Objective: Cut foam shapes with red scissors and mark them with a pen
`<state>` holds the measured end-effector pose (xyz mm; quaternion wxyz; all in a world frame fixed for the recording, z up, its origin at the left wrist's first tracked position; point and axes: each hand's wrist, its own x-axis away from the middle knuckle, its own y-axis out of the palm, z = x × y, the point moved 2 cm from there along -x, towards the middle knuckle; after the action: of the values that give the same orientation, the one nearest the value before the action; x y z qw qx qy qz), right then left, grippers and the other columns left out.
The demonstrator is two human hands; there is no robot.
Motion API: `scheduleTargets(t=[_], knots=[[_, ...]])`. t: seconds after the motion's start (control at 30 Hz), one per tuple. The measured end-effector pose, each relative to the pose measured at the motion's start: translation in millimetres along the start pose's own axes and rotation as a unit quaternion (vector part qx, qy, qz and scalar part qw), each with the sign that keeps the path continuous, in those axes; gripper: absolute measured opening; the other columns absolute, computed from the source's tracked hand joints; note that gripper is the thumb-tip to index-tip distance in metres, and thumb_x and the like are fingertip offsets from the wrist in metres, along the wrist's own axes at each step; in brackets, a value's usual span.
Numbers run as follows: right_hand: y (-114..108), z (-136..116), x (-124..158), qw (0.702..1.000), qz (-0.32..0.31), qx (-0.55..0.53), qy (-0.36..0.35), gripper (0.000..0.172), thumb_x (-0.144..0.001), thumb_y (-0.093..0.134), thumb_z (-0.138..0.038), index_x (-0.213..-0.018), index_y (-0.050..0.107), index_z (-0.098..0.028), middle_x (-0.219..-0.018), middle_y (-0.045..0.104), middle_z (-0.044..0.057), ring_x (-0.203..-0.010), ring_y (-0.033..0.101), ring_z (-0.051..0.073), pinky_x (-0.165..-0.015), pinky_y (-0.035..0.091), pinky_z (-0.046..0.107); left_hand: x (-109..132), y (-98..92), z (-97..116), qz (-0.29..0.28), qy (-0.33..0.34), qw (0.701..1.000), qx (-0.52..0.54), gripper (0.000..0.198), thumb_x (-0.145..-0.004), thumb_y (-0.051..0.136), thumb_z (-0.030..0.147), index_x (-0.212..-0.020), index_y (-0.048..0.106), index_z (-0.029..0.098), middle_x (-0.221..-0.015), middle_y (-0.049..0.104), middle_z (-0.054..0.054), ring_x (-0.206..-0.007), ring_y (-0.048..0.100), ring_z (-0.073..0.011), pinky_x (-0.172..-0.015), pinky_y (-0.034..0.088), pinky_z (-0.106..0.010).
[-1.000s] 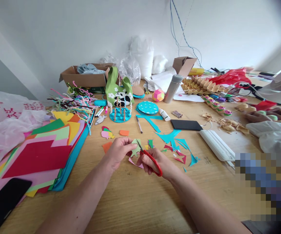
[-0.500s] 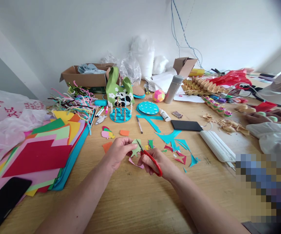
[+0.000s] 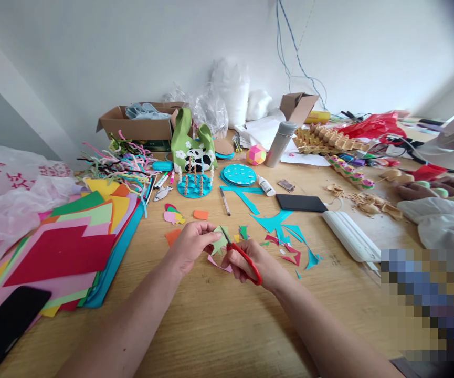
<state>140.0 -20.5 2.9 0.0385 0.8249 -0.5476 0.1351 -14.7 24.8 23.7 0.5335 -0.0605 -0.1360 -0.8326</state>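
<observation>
Between thumb and fingers, my left hand [image 3: 193, 245] pinches a small light green paper piece [image 3: 219, 242] with a jagged lower edge. My right hand [image 3: 252, 260] is closed around red-handled scissors [image 3: 250, 258], whose dark blades lie against the right side of that piece. A pink paper strip [image 3: 218, 264] rests on the table just below. Right of the hands are turquoise offcuts [image 3: 276, 221] and red paper scraps [image 3: 289, 249]. Beyond my left hand sit a small stack of cut coloured shapes [image 3: 174, 214] and an orange piece [image 3: 201, 214].
Coloured sheets [image 3: 61, 252] and a black phone [image 3: 12, 325] lie at left. Farther back stand a turquoise disc with twisted posts [image 3: 195, 185], a green panda bag [image 3: 194, 147] and a grey bottle [image 3: 281, 144]. A white power strip [image 3: 350, 236] and black slab [image 3: 301, 202] lie at right.
Almost nothing differs. Both hands, the scissors and the light green piece stay in nearly the same place.
</observation>
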Motion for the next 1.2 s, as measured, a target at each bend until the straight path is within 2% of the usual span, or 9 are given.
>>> scheduleTargets(t=[0.67,1.2], knots=[[-1.4,1.3,0.4,1.0,-0.001,0.012,-0.002,0.062,-0.071,0.057,-0.074,-0.068,0.061,-0.012,-0.045,0.05,-0.002,-0.036,0.044,0.007,-0.036,0.03,0.018,-1.1,-0.7,0.9,0.016,-0.008,1.0,-0.008,0.023,-0.063,0.071,0.034,-0.068,0.065,0.012,-0.063,0.06,-0.001,-0.056,0.052,-0.0103,-0.055,0.04,-0.023],[-0.2,0.0,-0.2,1.0,-0.012,0.002,-0.006,0.056,-0.068,0.063,-0.069,-0.066,0.055,-0.014,-0.048,0.052,-0.001,-0.04,0.047,0.008,-0.036,0.032,0.017,-1.1,-1.6,-0.4,0.018,-0.005,0.999,-0.039,0.02,-0.063,0.068,0.032,-0.067,0.062,0.014,-0.062,0.058,0.0,-0.056,0.049,-0.0096,-0.055,0.039,-0.023]])
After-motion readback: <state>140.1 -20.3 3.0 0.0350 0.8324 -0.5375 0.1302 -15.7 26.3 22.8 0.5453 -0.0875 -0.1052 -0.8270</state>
